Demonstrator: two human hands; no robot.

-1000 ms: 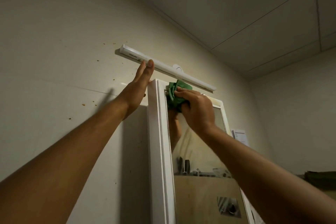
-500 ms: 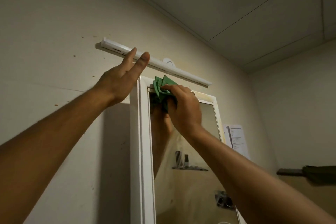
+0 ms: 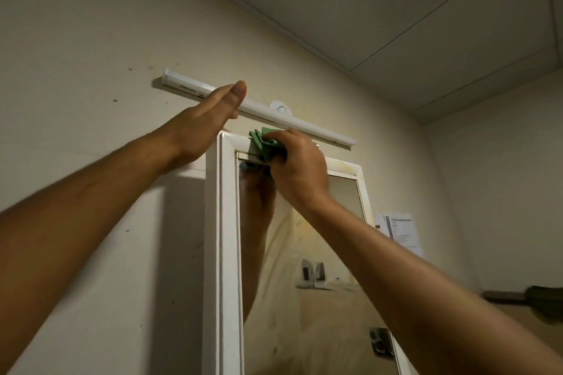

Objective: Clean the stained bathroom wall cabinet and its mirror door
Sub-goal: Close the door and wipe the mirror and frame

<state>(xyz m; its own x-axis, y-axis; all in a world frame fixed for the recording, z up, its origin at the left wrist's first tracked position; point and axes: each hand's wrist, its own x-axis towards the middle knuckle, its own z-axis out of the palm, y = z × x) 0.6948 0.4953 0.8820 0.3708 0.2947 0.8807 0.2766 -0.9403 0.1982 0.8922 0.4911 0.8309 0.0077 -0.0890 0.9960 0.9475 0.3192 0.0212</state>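
The right hand (image 3: 297,167) grips a bunched green cloth (image 3: 262,143) against the top left corner of the mirror door (image 3: 289,313), wiping the frame. The left hand (image 3: 201,128) is flat and empty by the light bar (image 3: 304,125). The next move is probably a firm rub rightward along the yellowed top edge.

**Tally of things in view**

Two hands are counted: left hand (image 3: 201,128), right hand (image 3: 298,170). One wall cabinet (image 3: 211,253) is noted, with one mirror door (image 3: 320,298). One green cloth (image 3: 262,143) is recorded. One light bar (image 3: 304,125) and one paper sheet (image 3: 402,231) are logged on the wall (image 3: 91,39).
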